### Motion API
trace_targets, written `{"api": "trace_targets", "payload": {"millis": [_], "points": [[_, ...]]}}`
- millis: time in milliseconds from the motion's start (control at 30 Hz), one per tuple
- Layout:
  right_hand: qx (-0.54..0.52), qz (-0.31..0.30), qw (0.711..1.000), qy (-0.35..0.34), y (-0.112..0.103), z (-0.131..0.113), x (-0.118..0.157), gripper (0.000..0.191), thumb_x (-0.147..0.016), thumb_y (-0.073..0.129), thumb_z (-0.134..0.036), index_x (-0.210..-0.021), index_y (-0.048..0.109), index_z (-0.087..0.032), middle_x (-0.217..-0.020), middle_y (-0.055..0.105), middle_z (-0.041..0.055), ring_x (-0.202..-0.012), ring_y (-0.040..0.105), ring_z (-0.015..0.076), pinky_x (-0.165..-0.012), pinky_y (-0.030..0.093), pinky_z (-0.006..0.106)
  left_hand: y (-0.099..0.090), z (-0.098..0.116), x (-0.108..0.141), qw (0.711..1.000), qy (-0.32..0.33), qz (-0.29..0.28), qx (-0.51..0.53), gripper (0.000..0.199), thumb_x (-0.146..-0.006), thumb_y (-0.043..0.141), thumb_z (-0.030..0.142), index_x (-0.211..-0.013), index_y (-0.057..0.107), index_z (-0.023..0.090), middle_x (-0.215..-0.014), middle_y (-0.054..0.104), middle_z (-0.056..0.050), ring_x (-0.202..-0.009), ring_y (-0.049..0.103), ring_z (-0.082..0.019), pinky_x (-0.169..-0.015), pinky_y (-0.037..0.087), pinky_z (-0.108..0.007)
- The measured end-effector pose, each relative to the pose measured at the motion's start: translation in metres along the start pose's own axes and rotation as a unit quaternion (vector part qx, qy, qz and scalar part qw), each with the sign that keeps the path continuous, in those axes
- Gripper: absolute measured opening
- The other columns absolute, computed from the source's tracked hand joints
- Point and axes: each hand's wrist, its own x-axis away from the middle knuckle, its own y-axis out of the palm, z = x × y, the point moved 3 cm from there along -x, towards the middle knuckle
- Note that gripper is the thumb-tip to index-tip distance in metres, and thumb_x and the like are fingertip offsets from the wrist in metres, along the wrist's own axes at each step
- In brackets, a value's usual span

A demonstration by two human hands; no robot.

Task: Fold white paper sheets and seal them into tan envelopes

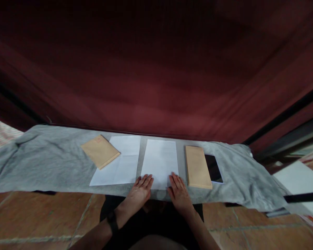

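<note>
A white sheet of paper (160, 158) lies flat on the grey cloth in front of me. My left hand (142, 187) rests palm down on its near left corner, fingers stretched out. On the near right corner lies my right hand (177, 189), also flat with nothing in it. To the left is a creased white paper (123, 170), partly covered by a tan envelope (100, 151) set at an angle. Right of the sheet sits a stack of brown envelopes (198, 166), its lower edge near my right hand.
A dark-screened phone or tablet (214, 168) sticks out from under the envelope stack. Grey cloth (52, 156) covers the narrow table, and a dark red panel (156, 86) rises behind it. A white board (299, 184) stands at the right, above the tiled floor (49, 218).
</note>
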Motion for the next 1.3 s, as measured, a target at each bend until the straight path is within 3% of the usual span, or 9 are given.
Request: {"api": "trace_targets", "payload": {"millis": [300,500,667,767,833,933,1067,1200,1300], "points": [[-0.135,-0.023,0.989,0.047,-0.006,0.007,0.001,0.050,-0.096,0.047,-0.022,-0.146,0.052,-0.020,-0.152,0.051,0.0119,-0.142,0.046,0.0281,-0.116,0.042,0.053,-0.019,0.002,-0.003,0.999,0.009,-0.032,0.012,0.054,-0.085,0.042,-0.002,-0.133,0.059,0.015,-0.141,0.061,-0.016,-0.133,0.057,-0.025,-0.111,0.045,-0.044],[-0.287,-0.034,0.948,0.136,-0.015,0.022,0.007,0.061,-0.088,0.049,-0.018,-0.148,0.049,-0.023,-0.151,0.053,0.0091,-0.138,0.052,0.0235,-0.113,0.047,0.047,-0.058,-0.005,-0.008,0.993,-0.012,0.040,0.114,0.033,-0.094,0.046,0.009,-0.118,0.068,0.016,-0.126,0.071,-0.013,-0.118,0.066,-0.025,-0.110,0.047,-0.046],[-0.342,0.033,0.921,0.185,-0.027,0.037,-0.001,0.048,-0.084,0.053,-0.022,-0.131,0.065,-0.024,-0.138,0.065,0.0076,-0.131,0.058,0.0237,-0.115,0.044,0.047,-0.085,-0.022,-0.007,0.943,-0.036,0.126,0.306,0.026,-0.101,0.048,0.030,-0.103,0.073,0.023,-0.119,0.075,-0.006,-0.111,0.069,-0.021,-0.103,0.052,-0.039],[-0.353,0.078,0.908,0.213,-0.027,0.037,-0.015,0.041,-0.085,0.055,-0.030,-0.122,0.069,-0.021,-0.130,0.069,0.0099,-0.126,0.062,0.0258,-0.111,0.047,0.048,-0.096,-0.030,-0.010,0.901,-0.071,0.114,0.414,0.027,-0.099,0.050,0.037,-0.098,0.074,0.023,-0.106,0.077,-0.003,-0.099,0.072,-0.019,-0.092,0.056,-0.030],[-0.350,0.088,0.905,0.227,-0.023,0.035,-0.025,0.040,-0.086,0.055,-0.035,-0.119,0.070,-0.019,-0.126,0.071,0.0113,-0.122,0.064,0.0268,-0.109,0.049,0.047,-0.099,-0.035,-0.013,0.881,-0.096,0.112,0.449,0.026,-0.096,0.055,0.040,-0.098,0.074,0.023,-0.103,0.078,-0.002,-0.098,0.072,-0.020,-0.092,0.055,-0.031],[-0.319,0.077,0.910,0.254,-0.015,0.033,-0.038,0.038,-0.089,0.051,-0.042,-0.110,0.072,-0.019,-0.112,0.076,0.0115,-0.108,0.070,0.0272,-0.099,0.054,0.043,-0.090,-0.048,-0.020,0.845,-0.140,0.159,0.490,0.033,-0.089,0.065,0.041,-0.116,0.069,0.022,-0.117,0.074,-0.006,-0.112,0.068,-0.023,-0.101,0.051,-0.036],[-0.276,0.074,0.920,0.267,-0.007,0.034,-0.049,0.038,-0.093,0.045,-0.043,-0.104,0.072,-0.020,-0.098,0.078,0.0103,-0.092,0.073,0.0265,-0.083,0.058,0.037,-0.051,-0.064,-0.033,0.800,-0.212,0.191,0.528,0.063,-0.085,0.067,0.035,-0.142,0.049,0.017,-0.119,0.072,-0.010,-0.108,0.068,-0.022,-0.099,0.052,-0.040],[-0.232,0.078,0.932,0.265,-0.005,0.036,-0.058,0.036,-0.094,0.043,-0.040,-0.108,0.070,-0.020,-0.092,0.077,0.0096,-0.078,0.073,0.0241,-0.072,0.056,0.033,-0.017,-0.067,-0.045,0.817,-0.287,0.171,0.470,0.059,-0.085,0.060,0.023,-0.142,0.049,0.014,-0.109,0.075,-0.009,-0.097,0.070,-0.023,-0.092,0.055,-0.040],[-0.205,0.076,0.938,0.268,-0.005,0.038,-0.062,0.034,-0.095,0.043,-0.038,-0.110,0.068,-0.020,-0.086,0.076,0.0078,-0.075,0.072,0.0234,-0.068,0.054,0.031,-0.014,-0.065,-0.052,0.839,-0.308,0.183,0.410,0.056,-0.084,0.055,0.017,-0.140,0.052,0.017,-0.114,0.074,-0.008,-0.101,0.070,-0.024,-0.093,0.054,-0.039]]}}
